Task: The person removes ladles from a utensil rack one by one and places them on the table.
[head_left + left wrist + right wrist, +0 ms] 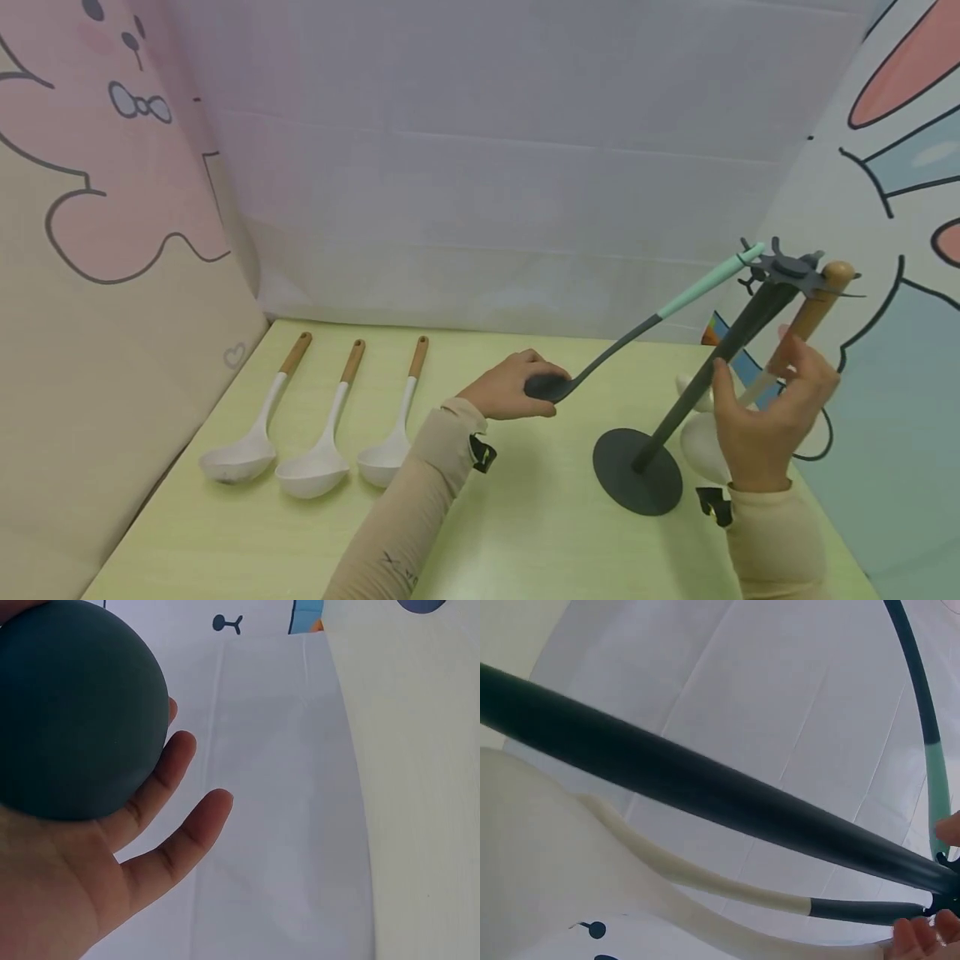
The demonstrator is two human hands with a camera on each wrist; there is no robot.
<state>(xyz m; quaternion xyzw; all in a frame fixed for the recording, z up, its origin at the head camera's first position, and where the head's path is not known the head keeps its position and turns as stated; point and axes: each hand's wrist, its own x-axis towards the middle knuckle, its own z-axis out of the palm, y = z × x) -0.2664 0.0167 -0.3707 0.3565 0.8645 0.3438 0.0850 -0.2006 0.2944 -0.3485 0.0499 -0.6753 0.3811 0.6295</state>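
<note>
My left hand [517, 385] holds a ladle [693, 292] by its dark grey bowl, which looks large and round in the left wrist view. Its mint handle slopes up to the right, and the tip is at the hooks of a dark stand [678, 408]. The right hand [772, 417] is beside the stand's pole, thumb near the pole and fingers at a white ladle with a wooden handle [813, 312]. In the right wrist view, thumb and fingers [919, 941] are apart. A cream ladle with a dark handle [735, 892] also hangs there.
Three white ladles with wooden handles lie in a row on the left of the pale table [525, 533]: one left [258, 437], one middle [330, 442], one right [397, 433]. A plain sheet [480, 167] hangs behind; printed walls flank both sides.
</note>
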